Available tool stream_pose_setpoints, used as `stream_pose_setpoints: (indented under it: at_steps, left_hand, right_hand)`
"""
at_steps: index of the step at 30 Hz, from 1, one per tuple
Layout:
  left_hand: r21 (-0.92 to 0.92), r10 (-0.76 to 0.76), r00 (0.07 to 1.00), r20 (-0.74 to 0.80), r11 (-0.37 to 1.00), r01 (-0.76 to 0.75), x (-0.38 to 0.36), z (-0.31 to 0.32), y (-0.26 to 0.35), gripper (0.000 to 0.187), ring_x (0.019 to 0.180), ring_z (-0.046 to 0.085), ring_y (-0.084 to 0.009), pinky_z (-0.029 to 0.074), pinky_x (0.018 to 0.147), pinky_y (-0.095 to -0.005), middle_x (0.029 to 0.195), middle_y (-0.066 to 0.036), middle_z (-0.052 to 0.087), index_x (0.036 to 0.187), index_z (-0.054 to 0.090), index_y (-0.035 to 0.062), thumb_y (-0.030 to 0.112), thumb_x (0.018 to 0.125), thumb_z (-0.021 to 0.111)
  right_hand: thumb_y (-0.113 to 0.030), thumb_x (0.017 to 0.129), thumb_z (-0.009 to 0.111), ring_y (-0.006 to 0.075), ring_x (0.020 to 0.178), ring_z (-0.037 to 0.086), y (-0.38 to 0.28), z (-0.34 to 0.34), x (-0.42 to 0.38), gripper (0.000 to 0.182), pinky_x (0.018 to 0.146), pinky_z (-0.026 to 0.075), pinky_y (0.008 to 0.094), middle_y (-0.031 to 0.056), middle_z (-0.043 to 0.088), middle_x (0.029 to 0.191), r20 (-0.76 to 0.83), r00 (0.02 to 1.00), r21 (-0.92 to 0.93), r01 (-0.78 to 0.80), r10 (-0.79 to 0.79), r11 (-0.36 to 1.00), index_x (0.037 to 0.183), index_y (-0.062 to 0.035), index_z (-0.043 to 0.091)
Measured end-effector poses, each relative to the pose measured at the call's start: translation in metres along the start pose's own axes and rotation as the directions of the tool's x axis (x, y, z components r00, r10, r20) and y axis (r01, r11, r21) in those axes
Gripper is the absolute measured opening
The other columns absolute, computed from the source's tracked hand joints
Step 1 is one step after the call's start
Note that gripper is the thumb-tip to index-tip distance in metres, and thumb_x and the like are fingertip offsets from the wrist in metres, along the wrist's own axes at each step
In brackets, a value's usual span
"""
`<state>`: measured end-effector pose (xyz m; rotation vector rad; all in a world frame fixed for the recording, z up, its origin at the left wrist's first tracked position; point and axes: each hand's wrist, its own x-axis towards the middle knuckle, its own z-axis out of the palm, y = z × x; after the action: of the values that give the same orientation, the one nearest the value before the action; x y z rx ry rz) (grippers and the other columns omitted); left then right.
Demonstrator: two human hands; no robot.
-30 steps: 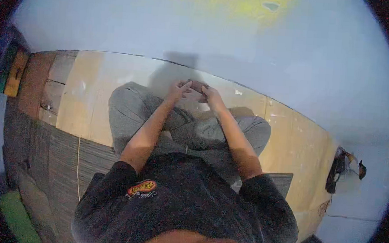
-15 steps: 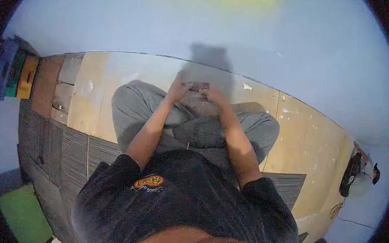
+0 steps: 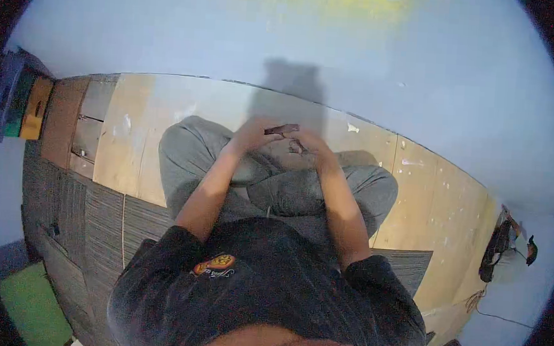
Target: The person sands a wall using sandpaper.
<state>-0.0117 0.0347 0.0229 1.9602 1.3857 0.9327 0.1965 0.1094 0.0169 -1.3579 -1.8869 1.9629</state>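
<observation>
Over my crossed legs in grey trousers (image 3: 288,189), both hands meet around a small dark, reddish-brown flat piece (image 3: 281,130). My left hand (image 3: 251,133) is closed on its left end, and the piece slants slightly up toward the right. At its other end, the fingers of my right hand (image 3: 312,143) curl in and touch it. A second small dark bit (image 3: 297,147) shows just below, by the right fingers. The shadow of my head falls over the hands, and I cannot tell what kind of thing the piece is.
I sit on pale wooden boards (image 3: 440,208) with dark ribbed panels (image 3: 105,226) to the left. Ahead stands a pale wall (image 3: 171,39). A green panel (image 3: 34,307) lies lower left, colored boxes (image 3: 24,103) upper left. A dark bag (image 3: 496,246) and a cord (image 3: 503,317) are at right.
Both hands have lowered slightly toward my lap. The piece between them has turned and now slants, its dark side showing, and the second dark bit has come into view below it.
</observation>
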Motion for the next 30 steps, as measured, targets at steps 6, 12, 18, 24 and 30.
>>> stream_pose_setpoints:
  at_steps: [6, 12, 18, 24, 30]
  left_hand:
    - [-0.067, -0.108, 0.994, -0.014, 0.992, 0.107, 0.001, -0.002, 0.006, 0.038, 0.093, 0.065, -0.0322, 0.050, 0.085, -0.0415, 0.106, -0.013, 0.069, 0.119, 0.067, 0.0139, 0.034, 0.087, 0.066]
    - [-0.016, -0.043, 0.994, -0.101, 0.999, 0.041, 0.003, -0.009, 0.025, 0.031, 0.099, 0.061, -0.0359, 0.048, 0.086, -0.0424, 0.106, -0.015, 0.068, 0.114, 0.066, 0.0057, 0.025, 0.089, 0.065]
    - [0.027, 0.046, 0.983, -0.177, 0.999, -0.042, 0.004, -0.007, 0.022, 0.034, 0.096, 0.062, -0.0342, 0.050, 0.085, -0.0406, 0.101, -0.014, 0.067, 0.118, 0.066, 0.0099, 0.030, 0.090, 0.063]
    - [-0.150, -0.129, 0.989, -0.072, 0.982, 0.117, 0.002, -0.017, 0.038, 0.036, 0.090, 0.066, -0.0327, 0.052, 0.080, -0.0406, 0.101, -0.016, 0.069, 0.120, 0.065, 0.0093, 0.031, 0.092, 0.061]
    - [-0.165, -0.173, 0.985, -0.027, 0.972, 0.166, 0.002, -0.015, 0.038, 0.033, 0.086, 0.069, -0.0286, 0.053, 0.077, -0.0363, 0.098, -0.015, 0.070, 0.115, 0.068, 0.0079, 0.032, 0.093, 0.061]
  right_hand:
    - [-0.012, 0.092, 0.058, 0.0131, 0.061, 0.060, 0.044, -0.001, 0.022, 0.028, 0.058, 0.052, 0.0274, 0.0076, 0.067, 0.107, 0.085, 0.978, 0.370, 0.146, -0.190, 0.917, 0.118, -0.0022, 0.058]
    - [-0.015, 0.094, 0.057, 0.0195, 0.088, 0.070, -0.013, 0.003, -0.008, 0.032, 0.066, 0.055, 0.0301, 0.0058, 0.066, 0.111, 0.113, 0.948, 0.288, 0.256, -0.298, 0.923, 0.124, -0.0020, 0.057]
    - [-0.023, 0.093, 0.062, 0.0166, 0.084, 0.067, -0.035, 0.000, -0.025, 0.038, 0.072, 0.054, 0.0315, 0.0063, 0.068, 0.108, 0.081, 0.991, 0.229, 0.090, -0.111, 0.969, 0.124, -0.0022, 0.058]
    - [-0.030, 0.094, 0.062, 0.0153, 0.090, 0.065, -0.043, 0.006, -0.035, 0.036, 0.074, 0.053, 0.0289, 0.0073, 0.070, 0.106, 0.007, 0.973, 0.046, 0.230, -0.231, 0.972, 0.118, -0.0031, 0.064]
    - [-0.032, 0.095, 0.059, 0.0164, 0.095, 0.065, -0.067, 0.009, -0.051, 0.036, 0.082, 0.052, 0.0309, 0.0083, 0.071, 0.106, 0.024, 0.971, -0.033, 0.238, -0.237, 0.971, 0.116, -0.0029, 0.067]
